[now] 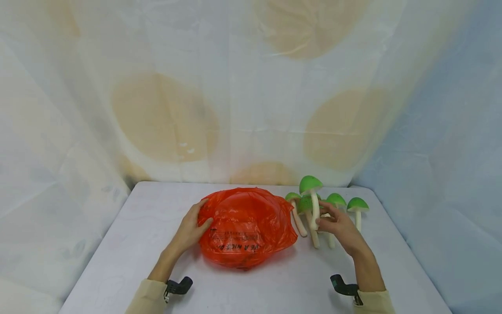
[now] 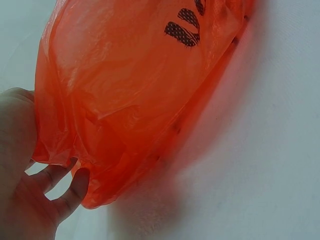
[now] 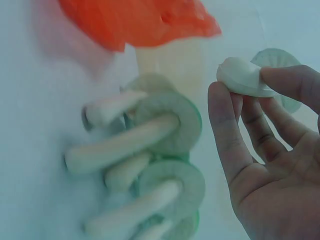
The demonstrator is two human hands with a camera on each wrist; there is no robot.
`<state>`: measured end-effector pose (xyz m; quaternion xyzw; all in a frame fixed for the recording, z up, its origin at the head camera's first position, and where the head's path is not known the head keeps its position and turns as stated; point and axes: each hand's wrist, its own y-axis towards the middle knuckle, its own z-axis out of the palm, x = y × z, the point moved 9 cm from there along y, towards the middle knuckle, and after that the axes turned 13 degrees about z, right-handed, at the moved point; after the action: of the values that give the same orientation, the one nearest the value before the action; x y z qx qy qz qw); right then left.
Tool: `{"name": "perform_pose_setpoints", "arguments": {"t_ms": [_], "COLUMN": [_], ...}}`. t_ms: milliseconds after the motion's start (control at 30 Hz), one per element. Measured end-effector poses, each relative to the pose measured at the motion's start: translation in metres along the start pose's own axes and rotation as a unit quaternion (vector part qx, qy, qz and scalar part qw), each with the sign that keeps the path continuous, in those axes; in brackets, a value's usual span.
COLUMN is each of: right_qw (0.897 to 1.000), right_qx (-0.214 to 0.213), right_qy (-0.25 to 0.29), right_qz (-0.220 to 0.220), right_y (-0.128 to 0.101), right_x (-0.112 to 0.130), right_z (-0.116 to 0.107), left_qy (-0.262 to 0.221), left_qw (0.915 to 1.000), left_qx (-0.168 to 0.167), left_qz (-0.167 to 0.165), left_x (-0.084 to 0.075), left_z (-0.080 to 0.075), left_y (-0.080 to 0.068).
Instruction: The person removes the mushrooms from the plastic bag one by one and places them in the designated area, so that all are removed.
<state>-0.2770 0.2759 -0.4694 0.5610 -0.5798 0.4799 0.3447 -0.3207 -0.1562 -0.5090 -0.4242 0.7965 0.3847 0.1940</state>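
My left hand (image 1: 190, 227) grips the left side of a puffed-out red plastic bag (image 1: 239, 226) with black print, thumb in front and fingers at its upper left edge. In the left wrist view, fingertips (image 2: 77, 185) show at the bag's gathered edge (image 2: 95, 192). Between thumb and fingers, my right hand (image 1: 342, 227) pinches the pale stem of a green-capped toy mushroom (image 1: 315, 207), held upright with its cap on top. The right wrist view shows the stem's thick end (image 3: 242, 77) in the pinch. Several similar mushrooms (image 3: 125, 142) lie just beyond and beside that hand.
A white table (image 1: 157, 209) carries everything, its far edge close to a pale curtain (image 1: 243, 87) with tan circles. One mushroom (image 1: 357, 204) lies at the right end of the group. Small black cameras (image 1: 180, 285) sit on both wrists.
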Motion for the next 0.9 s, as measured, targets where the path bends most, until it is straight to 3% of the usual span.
{"name": "perform_pose_setpoints", "arguments": {"t_ms": [467, 900], "right_qw": [0.998, 0.996], "right_qx": [-0.061, -0.080], "right_qy": [-0.015, -0.012], "right_qz": [0.010, 0.030], "right_y": [-0.015, -0.024], "right_x": [-0.025, -0.055], "right_z": [-0.051, -0.078], "left_qy": [0.005, -0.002], "left_qw": [0.9999, 0.9999], "left_qx": [0.000, 0.000], "left_qz": [-0.010, -0.013], "left_x": [0.000, 0.001], "left_z": [0.000, 0.001], "left_y": [-0.001, -0.001]}}
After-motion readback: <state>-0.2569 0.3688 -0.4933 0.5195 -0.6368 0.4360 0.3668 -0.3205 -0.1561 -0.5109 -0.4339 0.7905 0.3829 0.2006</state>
